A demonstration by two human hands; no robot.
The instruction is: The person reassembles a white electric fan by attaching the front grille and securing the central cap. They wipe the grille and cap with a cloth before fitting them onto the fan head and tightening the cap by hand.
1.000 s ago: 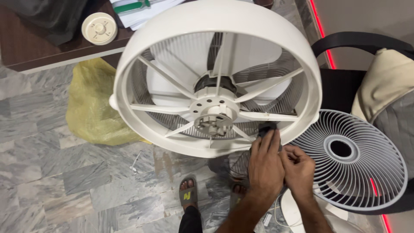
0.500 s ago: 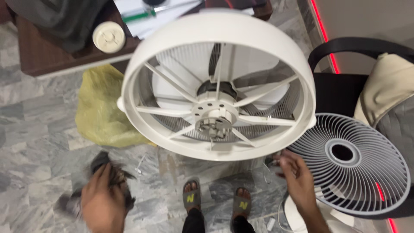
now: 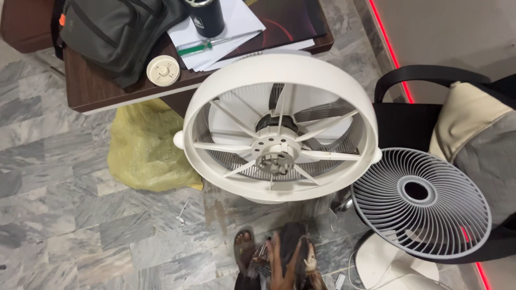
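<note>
A large round white plastic fan housing (image 3: 279, 129) with thin ribs and pale blades inside stands tilted in the middle of the view, its open back turned to the camera. At its centre sits a grey metal hub (image 3: 274, 161).

Low in the picture, one hand (image 3: 287, 258) (blurred, so I cannot tell if it is the left or the right) lies over a dark grey cloth (image 3: 298, 252). The fingers (image 3: 277, 247) are spread and look loose on the cloth, but I cannot tell if they really grasp it. The cloth hangs just below the housing, above the person's sandalled foot (image 3: 244, 247). The other hand is not visible.

To the right, a round grey plastic fan grille (image 3: 424, 204) leans against a black chair (image 3: 414, 107) and touches the housing's rim. A crumpled yellow plastic bag (image 3: 145, 150) lies on the grey marble floor (image 3: 64, 204), to the left of the housing. Behind it, a dark brown wooden table (image 3: 102, 86) carries a dark grey bag (image 3: 113, 32), a round cream cap (image 3: 163, 71), white papers (image 3: 236, 27), a green-handled screwdriver (image 3: 199, 47) and a black cylinder (image 3: 207, 16).
</note>
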